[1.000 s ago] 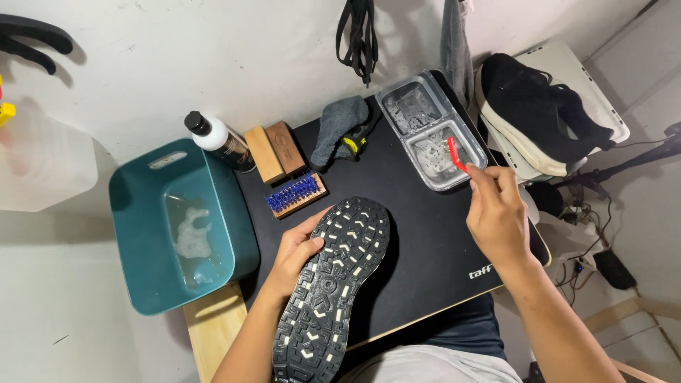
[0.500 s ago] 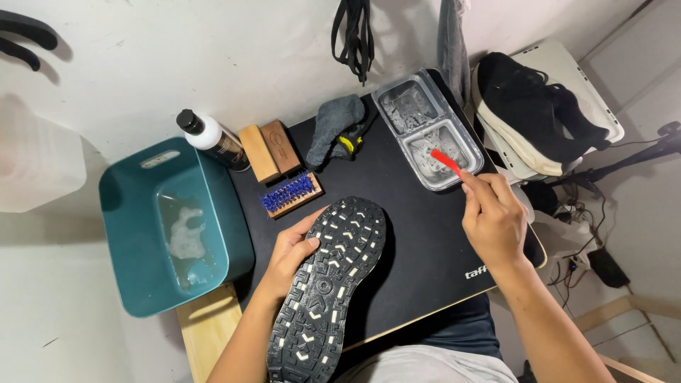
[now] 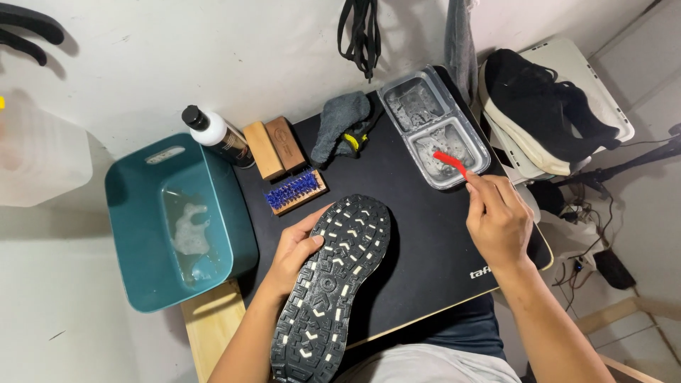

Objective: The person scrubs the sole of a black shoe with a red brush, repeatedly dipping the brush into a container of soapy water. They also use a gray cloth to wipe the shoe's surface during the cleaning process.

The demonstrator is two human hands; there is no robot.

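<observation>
— Head view, biggest things first: where does it all stand?

— Low in the middle of the frame my left hand grips the black shoe by its edge, sole up on the black mat. Its partner shoe waits at upper right, untouched as far as I can judge.

— And the teal tub at left?

— Sudsy water in it.

— Your right hand?

— Clenched round a red brush, bristle end dipped in the nearer half of the clear two-part tray. I'm loading the brush; scrubbing the sole looks mostly ahead of me.
</observation>
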